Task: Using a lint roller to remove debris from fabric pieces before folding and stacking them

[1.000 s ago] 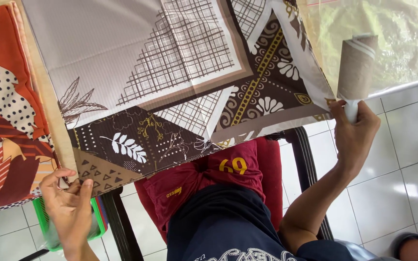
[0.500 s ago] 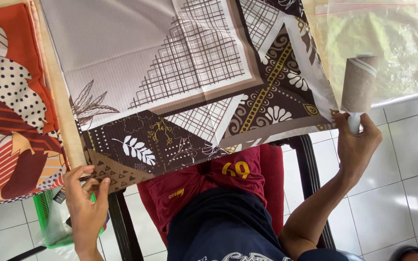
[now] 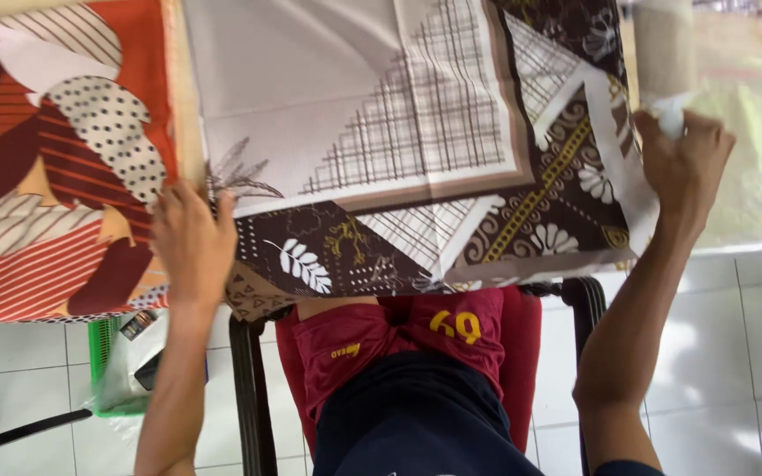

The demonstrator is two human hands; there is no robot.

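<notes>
While one brown-and-cream patterned cloth [image 3: 399,159] is pressed flat by the left hand [image 3: 194,242], fingers spread, one grey cardboard tube [image 3: 663,48] is gripped by the right hand [image 3: 683,167].

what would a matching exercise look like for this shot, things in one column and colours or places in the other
Things:
1. left hand
2. right hand
3. shorts
4. basket

Places or colours:
A. green, on the floor
B. gripping a rolled cloth at the brown cloth's corner
C. red, below the table edge
D. flat on the brown cloth beside the orange cloth

Pairs: 1-D, 2-B, 3-C, 4-A
</notes>
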